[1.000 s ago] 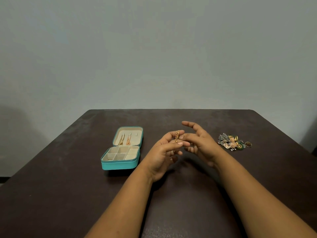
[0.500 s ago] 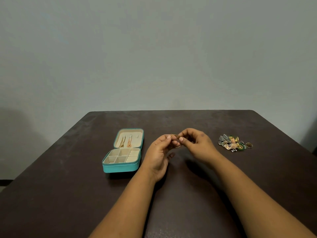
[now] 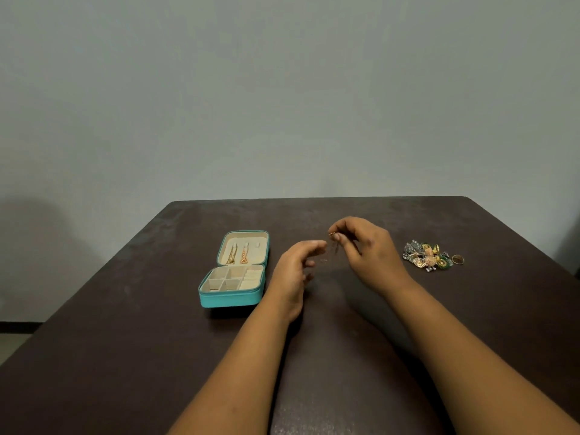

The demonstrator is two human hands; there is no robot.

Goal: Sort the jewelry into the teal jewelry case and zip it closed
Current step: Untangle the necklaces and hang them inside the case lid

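Hands parted above the dark brown table [image 3: 125, 356]: half a second earlier both met at one small gold piece, whereas now the right hand [image 3: 364, 252] alone pinches the thin gold chain [image 3: 332, 246] between thumb and fingertips, its length hanging blurred below, while the left hand [image 3: 292, 271] has drawn back a little, fingers loosely curved and holding nothing. The change suggests that the chain has been straightened for hanging and is ready to be carried leftward. The teal zip-around jewelry case [image 3: 230, 298] lies open just left of the left hand, its cream lid panel already bearing two gold chains [image 3: 237, 255], and its divided lower tray appears unfilled, though small contents cannot be ruled out. Well to the right lies the heap of mixed gold, silver and green earrings [image 3: 426, 257], with a plain gold ring [image 3: 458, 259] just beside it. The left hand and forearm stand between the held chain and the case; nothing else obstructs the route. Most of the sorting, and the zipping, remain undone.
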